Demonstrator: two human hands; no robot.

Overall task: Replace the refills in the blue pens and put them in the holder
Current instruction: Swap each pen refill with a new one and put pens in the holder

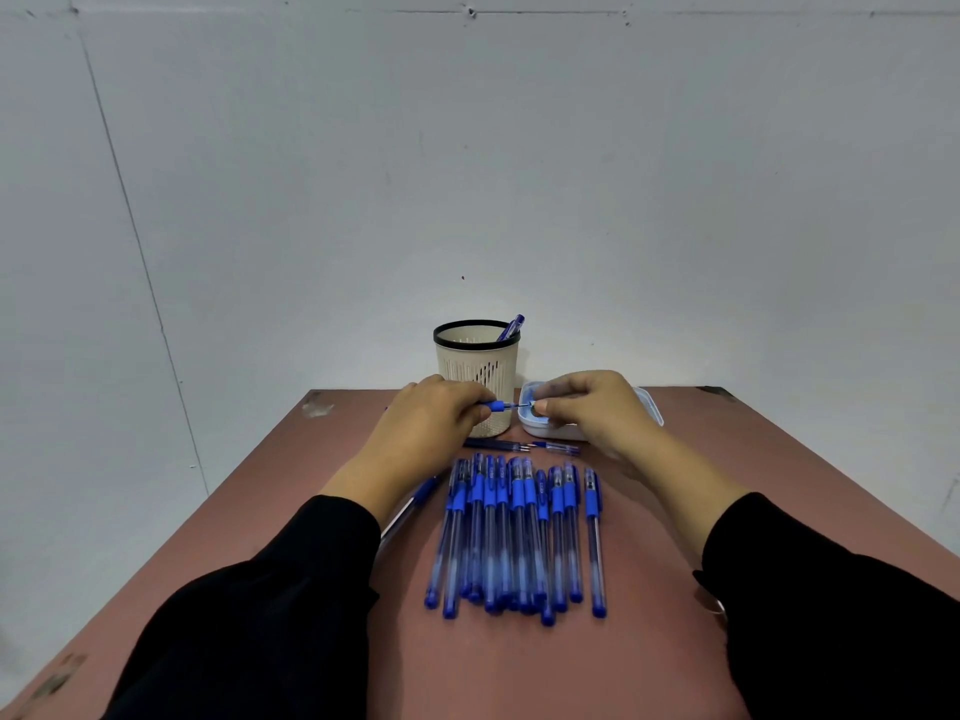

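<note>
While the left hand [436, 413] grips the blue pen [497, 406], the right hand [587, 407], pinching its refill tip [522, 405], should pull straight.

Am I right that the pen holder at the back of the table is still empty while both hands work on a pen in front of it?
Not quite: the pen holder is not empty. The head view shows one blue pen already leaning inside it. The left hand and right hand do work on a pen in front.

Left hand [434, 415] gripping pen [497, 405], right hand [592, 407] pinching its tip
</note>
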